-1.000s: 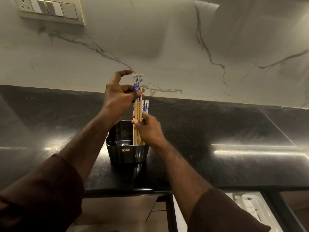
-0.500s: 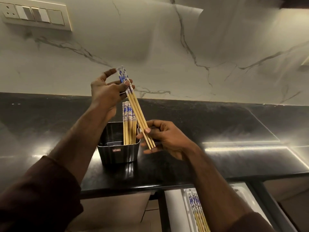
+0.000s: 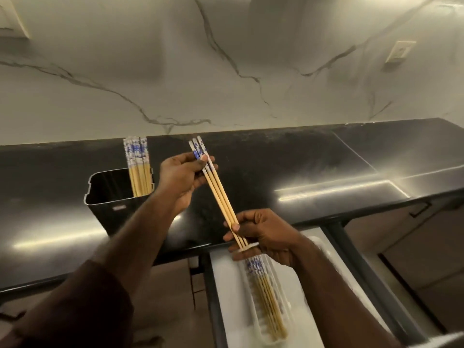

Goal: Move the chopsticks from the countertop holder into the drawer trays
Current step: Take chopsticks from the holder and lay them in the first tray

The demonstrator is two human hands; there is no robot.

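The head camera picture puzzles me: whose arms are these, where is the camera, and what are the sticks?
No machine here: a person wears a wide-angle camera on the head, so you look down along their own two arms. The left hand pinches the blue-patterned top ends of a small bundle of held chopsticks; the right hand grips the plain lower ends. On the black countertop stands a dark holder with more chopsticks upright in it. Below the counter edge an open drawer holds a pale tray where several tray chopsticks already lie. The held bundle hangs over the counter's front edge, above that drawer.
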